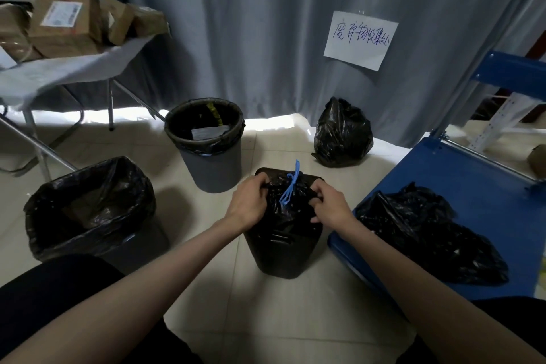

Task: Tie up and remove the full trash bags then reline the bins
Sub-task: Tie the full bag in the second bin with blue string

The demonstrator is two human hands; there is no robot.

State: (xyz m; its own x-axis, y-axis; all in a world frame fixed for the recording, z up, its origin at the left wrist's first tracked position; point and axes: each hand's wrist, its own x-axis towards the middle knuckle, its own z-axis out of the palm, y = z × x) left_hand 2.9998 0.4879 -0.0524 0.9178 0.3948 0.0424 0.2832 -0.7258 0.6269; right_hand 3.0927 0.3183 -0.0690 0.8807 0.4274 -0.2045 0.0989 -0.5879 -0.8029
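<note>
A small black bin (pixel 282 257) stands on the floor in front of me with a black trash bag (pixel 288 211) gathered at its top. A blue drawstring (pixel 291 186) is knotted over the bag's mouth. My left hand (pixel 248 204) grips the bag's left edge at the bin rim. My right hand (pixel 331 205) grips the bag's right edge. A grey round bin (pixel 212 165) with a black liner stands behind, paper inside. A larger bin (pixel 88 210) lined in black stands at the left. A tied full bag (pixel 342 134) sits by the curtain.
A blue platform cart (pixel 472 192) at the right carries a heap of black bags (pixel 428 230). A folding table (pixel 59 71) with cardboard boxes stands at the back left. A grey curtain with a paper sign (pixel 360 40) closes off the back. Tiled floor lies between the bins.
</note>
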